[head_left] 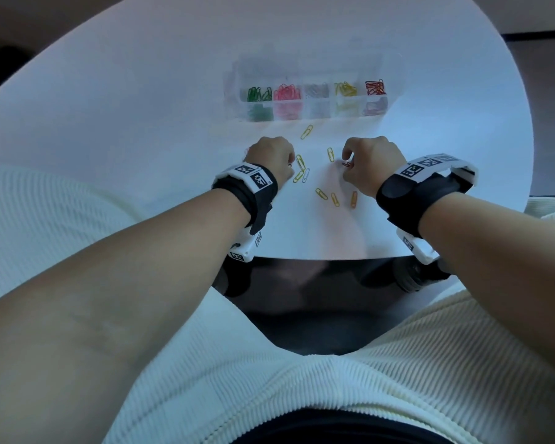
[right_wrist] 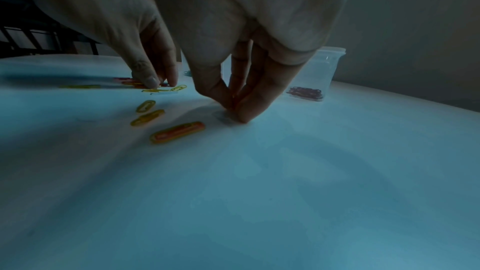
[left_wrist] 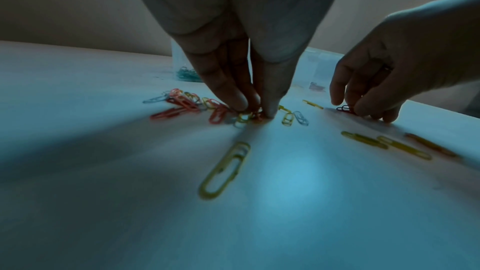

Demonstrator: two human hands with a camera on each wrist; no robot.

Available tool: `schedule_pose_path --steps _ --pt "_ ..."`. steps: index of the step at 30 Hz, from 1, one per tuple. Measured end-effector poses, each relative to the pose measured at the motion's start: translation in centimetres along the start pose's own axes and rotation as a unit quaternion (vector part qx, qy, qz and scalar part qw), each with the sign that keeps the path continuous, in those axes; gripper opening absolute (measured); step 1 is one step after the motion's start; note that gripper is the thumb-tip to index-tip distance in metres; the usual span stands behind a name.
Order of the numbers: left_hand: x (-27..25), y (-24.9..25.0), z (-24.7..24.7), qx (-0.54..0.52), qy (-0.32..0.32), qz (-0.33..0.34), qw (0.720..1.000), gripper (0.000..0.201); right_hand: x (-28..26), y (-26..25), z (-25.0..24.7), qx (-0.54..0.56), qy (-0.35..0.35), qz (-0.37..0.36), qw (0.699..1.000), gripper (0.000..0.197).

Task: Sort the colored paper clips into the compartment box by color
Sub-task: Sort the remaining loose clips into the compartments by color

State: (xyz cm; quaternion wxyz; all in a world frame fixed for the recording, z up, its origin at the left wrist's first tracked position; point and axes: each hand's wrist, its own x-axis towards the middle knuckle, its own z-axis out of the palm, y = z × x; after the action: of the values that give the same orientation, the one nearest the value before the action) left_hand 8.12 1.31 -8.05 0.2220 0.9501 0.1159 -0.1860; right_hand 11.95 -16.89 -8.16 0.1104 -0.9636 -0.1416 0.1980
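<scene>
A clear compartment box (head_left: 305,111) sits across the table, its cells holding green, pink, silver, yellow and red clips. Loose yellow clips (head_left: 306,132) lie scattered in front of it. My left hand (head_left: 287,160) is fingers-down on a mixed pile of clips (left_wrist: 182,104). In the left wrist view its fingertips (left_wrist: 240,104) and thumb close together on a clip in that pile, colour unclear. My right hand (head_left: 350,168) pinches a dark red clip (head_left: 346,164) against the table. That clip (left_wrist: 344,108) also shows in the left wrist view. Its fingertips (right_wrist: 246,114) meet at the tabletop.
The round white table (head_left: 141,91) ends close to my body. Two yellow clips (head_left: 321,193) and an orange clip (head_left: 353,199) lie near the front edge. A pale blue clip (head_left: 306,175) rests beside my left hand. Dark chair rails (right_wrist: 31,42) stand beyond the table.
</scene>
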Motion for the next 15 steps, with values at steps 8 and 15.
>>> schedule_pose_path --steps 8,15 --pt "-0.3 -0.1 -0.1 -0.024 -0.001 -0.01 1.0 0.016 -0.4 -0.2 -0.1 0.019 -0.002 0.014 1.0 0.024" --pt "-0.1 -0.3 -1.6 -0.164 0.059 -0.027 0.984 0.012 -0.5 -0.2 -1.2 0.141 -0.006 0.052 0.989 0.017"
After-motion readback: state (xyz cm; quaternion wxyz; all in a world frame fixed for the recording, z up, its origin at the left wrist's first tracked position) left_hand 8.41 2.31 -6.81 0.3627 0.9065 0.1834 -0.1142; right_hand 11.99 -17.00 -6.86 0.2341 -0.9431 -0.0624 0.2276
